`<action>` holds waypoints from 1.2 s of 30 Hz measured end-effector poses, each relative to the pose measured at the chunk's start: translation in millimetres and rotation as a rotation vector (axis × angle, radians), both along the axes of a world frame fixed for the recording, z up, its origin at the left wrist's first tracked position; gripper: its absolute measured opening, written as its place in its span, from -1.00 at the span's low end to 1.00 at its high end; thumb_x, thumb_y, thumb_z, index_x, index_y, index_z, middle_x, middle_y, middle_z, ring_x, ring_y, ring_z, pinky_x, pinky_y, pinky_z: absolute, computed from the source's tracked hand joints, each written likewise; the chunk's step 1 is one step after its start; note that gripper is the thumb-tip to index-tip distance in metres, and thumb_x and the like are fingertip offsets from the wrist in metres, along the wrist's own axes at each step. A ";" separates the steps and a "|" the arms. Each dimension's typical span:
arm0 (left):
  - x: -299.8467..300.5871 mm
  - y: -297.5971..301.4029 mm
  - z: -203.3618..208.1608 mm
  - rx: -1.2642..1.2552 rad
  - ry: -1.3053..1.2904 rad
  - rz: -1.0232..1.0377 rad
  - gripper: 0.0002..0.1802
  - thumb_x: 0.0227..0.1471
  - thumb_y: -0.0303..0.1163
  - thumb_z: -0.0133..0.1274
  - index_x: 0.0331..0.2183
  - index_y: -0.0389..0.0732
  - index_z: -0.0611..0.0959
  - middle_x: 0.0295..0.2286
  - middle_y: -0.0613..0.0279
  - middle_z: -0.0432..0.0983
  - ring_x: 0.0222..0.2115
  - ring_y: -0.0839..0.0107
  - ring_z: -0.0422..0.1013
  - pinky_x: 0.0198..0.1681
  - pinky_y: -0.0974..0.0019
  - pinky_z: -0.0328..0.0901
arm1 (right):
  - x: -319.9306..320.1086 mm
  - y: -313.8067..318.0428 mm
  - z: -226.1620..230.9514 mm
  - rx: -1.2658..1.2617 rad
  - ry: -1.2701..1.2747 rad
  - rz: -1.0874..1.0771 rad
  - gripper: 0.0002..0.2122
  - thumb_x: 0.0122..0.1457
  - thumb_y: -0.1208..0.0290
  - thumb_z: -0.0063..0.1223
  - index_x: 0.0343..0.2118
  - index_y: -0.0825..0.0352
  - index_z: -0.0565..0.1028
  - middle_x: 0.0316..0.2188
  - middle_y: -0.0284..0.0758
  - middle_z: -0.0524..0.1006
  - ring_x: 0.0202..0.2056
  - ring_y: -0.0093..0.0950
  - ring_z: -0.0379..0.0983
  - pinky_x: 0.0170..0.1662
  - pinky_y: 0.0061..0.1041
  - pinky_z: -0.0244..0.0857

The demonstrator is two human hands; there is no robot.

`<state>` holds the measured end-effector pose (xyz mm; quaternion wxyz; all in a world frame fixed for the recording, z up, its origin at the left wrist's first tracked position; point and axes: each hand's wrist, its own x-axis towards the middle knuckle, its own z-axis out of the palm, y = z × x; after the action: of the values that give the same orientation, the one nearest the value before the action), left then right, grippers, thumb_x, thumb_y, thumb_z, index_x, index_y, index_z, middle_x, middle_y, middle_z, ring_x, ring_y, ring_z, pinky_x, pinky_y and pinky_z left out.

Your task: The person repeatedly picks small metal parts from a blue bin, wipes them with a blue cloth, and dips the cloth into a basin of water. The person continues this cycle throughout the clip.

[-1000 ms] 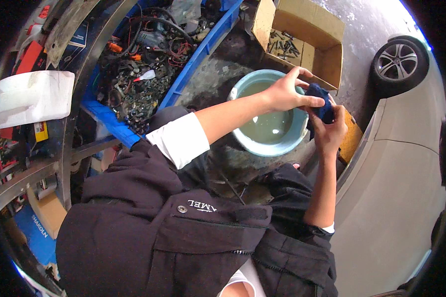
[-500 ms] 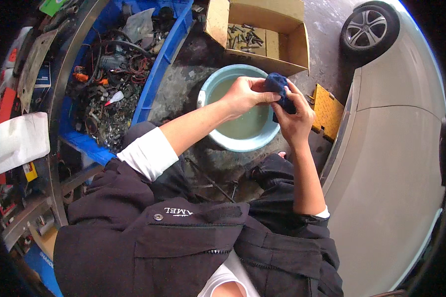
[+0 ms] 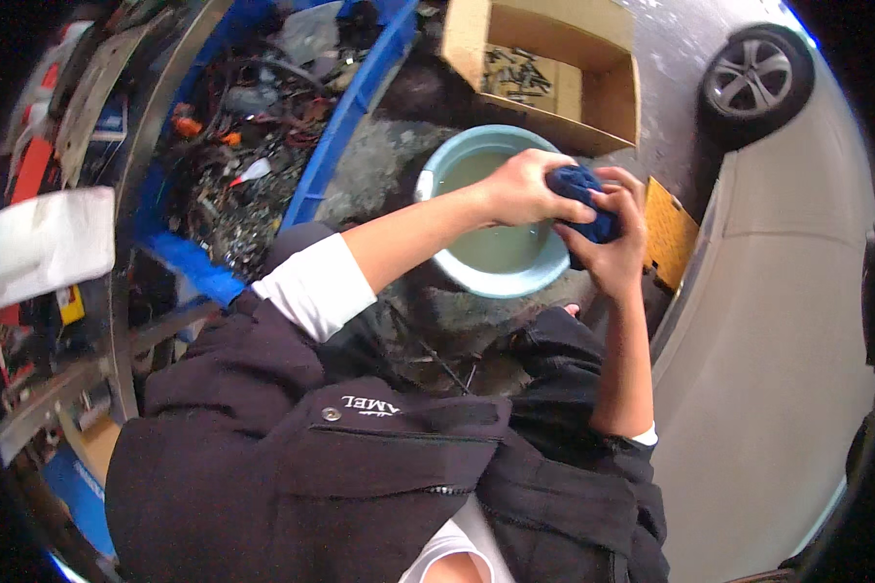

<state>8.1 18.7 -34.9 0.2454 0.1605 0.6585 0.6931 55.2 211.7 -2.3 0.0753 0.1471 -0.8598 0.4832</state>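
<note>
A crumpled dark blue cloth (image 3: 576,183) is held up between my two hands, over the right rim of a pale blue basin (image 3: 454,268). My left hand (image 3: 532,189) grips the cloth from the left, thumb pressed against its front. From the right and below, my right hand (image 3: 616,237) has its fingers curled round the same cloth. Whether something sits inside the folds, I cannot tell. Cloudy greenish water (image 3: 501,248) stands in the basin beneath my left wrist.
Behind the basin stands an open cardboard box (image 3: 593,95) with several bolts (image 3: 517,76). A blue crate (image 3: 345,121) of wires and small parts stands left, beside a metal shelf (image 3: 117,321). To the right are a yellow ramp (image 3: 673,231) and a light-coloured car (image 3: 768,291).
The whole view has shifted, so things appear further right. My hands have turned the cloth a little, and more of its bunched folds show between my fingers.
</note>
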 end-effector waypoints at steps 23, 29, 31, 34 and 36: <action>6.8 -94.0 26.0 -0.700 0.589 0.044 -0.28 -0.31 0.27 0.43 -0.18 -0.05 0.79 -0.06 0.05 0.50 0.04 0.05 0.37 0.16 0.07 0.28 | -4.2 -66.0 7.9 -0.075 -0.400 0.318 -0.48 0.03 0.53 0.41 0.12 0.31 0.55 -0.07 -0.24 0.67 -0.06 -0.49 0.58 0.11 -0.45 0.39; 34.7 -264.7 -3.0 -0.653 0.149 0.451 -0.53 0.08 -0.12 0.32 -0.04 -0.18 0.72 -0.14 0.06 0.70 -0.14 0.38 0.62 -0.03 0.25 0.46 | -8.6 -57.3 -1.3 0.126 -0.306 0.225 -0.48 0.02 0.53 0.40 0.12 0.23 0.56 -0.07 -0.18 0.67 -0.05 -0.40 0.63 0.09 -0.40 0.44; 79.6 -342.9 -45.7 -0.955 0.191 0.816 -0.64 0.06 -0.16 0.26 -0.13 -0.14 0.75 -0.25 0.06 0.72 -0.22 0.24 0.65 -0.12 0.21 0.49 | -8.4 -63.4 -2.4 0.122 -0.326 0.205 -0.48 0.03 0.52 0.40 0.13 0.23 0.56 -0.07 -0.18 0.67 -0.06 -0.40 0.63 0.08 -0.40 0.44; 146.1 -438.9 -110.0 -1.423 0.218 1.053 -0.62 -0.05 -0.27 0.23 -0.12 -0.09 0.73 -0.26 0.09 0.67 -0.18 0.04 0.56 -0.05 0.03 0.43 | -6.1 -74.4 -7.2 0.126 -0.343 0.222 -0.47 0.03 0.53 0.41 0.13 0.23 0.56 -0.07 -0.19 0.67 -0.06 -0.41 0.63 0.08 -0.40 0.44; 159.7 -473.5 -128.6 -1.696 0.168 1.042 -0.42 -0.06 -0.26 0.25 0.06 -0.06 0.60 0.02 0.06 0.53 0.03 -0.03 0.44 0.08 -0.01 0.36 | -6.8 -79.1 -11.7 0.174 -0.369 0.232 -0.47 0.02 0.53 0.41 0.13 0.23 0.56 -0.07 -0.19 0.67 -0.05 -0.39 0.63 0.09 -0.39 0.44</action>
<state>167.9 -454.8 -163.5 -0.1034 -0.3281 0.9390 0.0012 48.4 132.7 -14.0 -0.1522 0.1602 -0.8747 0.4314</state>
